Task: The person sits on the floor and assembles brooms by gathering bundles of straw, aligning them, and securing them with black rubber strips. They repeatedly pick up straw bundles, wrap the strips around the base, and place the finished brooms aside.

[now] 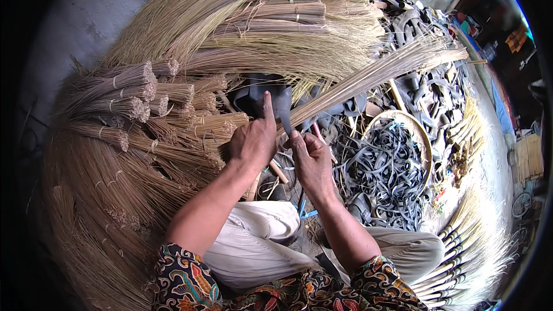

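Observation:
A long bundle of dry broom straw (360,87) slants from my hands up to the far right. My left hand (253,143) is closed round its lower end, with the index finger pointing upward. Against the straw runs a black rubber strip (286,118), and my right hand (312,160) pinches the strip's near end between thumb and fingers. Behind my left hand lies a wider black rubber piece (259,93); whether it joins the strip cannot be made out. The bundle's end inside my left hand is partly hidden.
Tied straw bundles (135,89) are heaped on the left, and longer ones (259,23) lie behind. A round woven tray (427,148) bears tangled rubber strips (386,164). Rubber scraps (412,26) spread beyond it. Several finished brooms (458,253) fan out at the near right.

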{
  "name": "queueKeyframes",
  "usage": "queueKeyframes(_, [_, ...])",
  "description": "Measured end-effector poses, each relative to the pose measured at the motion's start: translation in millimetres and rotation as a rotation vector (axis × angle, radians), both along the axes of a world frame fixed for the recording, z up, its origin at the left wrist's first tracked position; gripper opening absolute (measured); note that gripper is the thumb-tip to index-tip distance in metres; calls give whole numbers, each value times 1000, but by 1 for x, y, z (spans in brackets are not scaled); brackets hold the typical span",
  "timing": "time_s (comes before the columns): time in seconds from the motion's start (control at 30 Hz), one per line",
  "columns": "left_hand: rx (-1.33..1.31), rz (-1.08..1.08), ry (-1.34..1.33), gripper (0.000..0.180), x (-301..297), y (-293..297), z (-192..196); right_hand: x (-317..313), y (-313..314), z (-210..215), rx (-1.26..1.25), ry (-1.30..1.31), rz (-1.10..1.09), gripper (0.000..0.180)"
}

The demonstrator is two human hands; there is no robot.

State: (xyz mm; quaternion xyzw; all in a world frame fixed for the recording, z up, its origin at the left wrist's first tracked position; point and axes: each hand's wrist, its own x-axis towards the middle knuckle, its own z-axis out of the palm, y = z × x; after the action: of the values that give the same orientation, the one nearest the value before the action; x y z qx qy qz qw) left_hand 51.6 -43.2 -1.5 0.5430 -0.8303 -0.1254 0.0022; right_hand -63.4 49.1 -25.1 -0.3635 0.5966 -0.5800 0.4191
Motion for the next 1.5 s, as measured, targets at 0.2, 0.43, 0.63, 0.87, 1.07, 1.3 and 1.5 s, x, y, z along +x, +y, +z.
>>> queueKeyframes(0.2, [-48,-30,78,83,-6,13,-4,-10,0,2,-38,40,34,39])
queueKeyframes(0.43, [26,-55,260,34,3,10,6,-26,44,-6,38,-85,248,38])
queueKeyframes(0.63, [431,-155,484,39,8,29,22,-71,64,-43,-12,529,316,33])
queueKeyframes(0.87, [1346,-430,475,42,4,46,15,-101,34,-31,-327,771,623,20])
queueKeyframes(1.07, [436,-332,398,45,-6,47,-3,-88,40,11,88,1118,406,24])
queueKeyframes(1.3, [155,-225,169,24,-15,44,-30,-58,13,39,241,851,284,40])
queueKeyframes(1.5, [79,-230,212,21,-10,44,-39,-54,5,14,160,148,385,42])
